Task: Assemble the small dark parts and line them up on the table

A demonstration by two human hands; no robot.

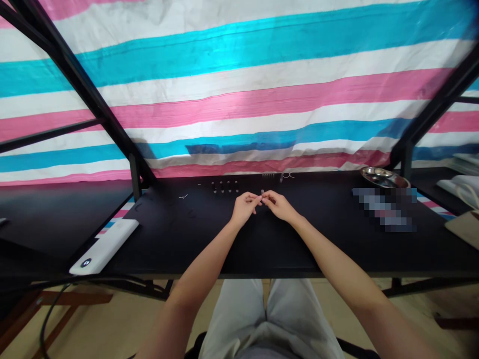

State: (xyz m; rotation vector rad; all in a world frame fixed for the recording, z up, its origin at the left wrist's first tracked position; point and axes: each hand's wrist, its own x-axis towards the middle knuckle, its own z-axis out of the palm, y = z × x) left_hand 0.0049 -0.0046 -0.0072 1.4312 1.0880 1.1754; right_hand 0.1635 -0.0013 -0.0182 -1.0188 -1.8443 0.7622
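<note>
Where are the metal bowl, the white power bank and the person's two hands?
metal bowl (383, 176): head view, on its rim.
white power bank (107, 245): head view, middle of its top face.
left hand (245, 207): head view, back of the hand.
right hand (279, 205): head view, back of the hand.

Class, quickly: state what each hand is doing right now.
Left hand: closed, pinching a tiny part.
Right hand: closed, pinching the same tiny part.
</note>
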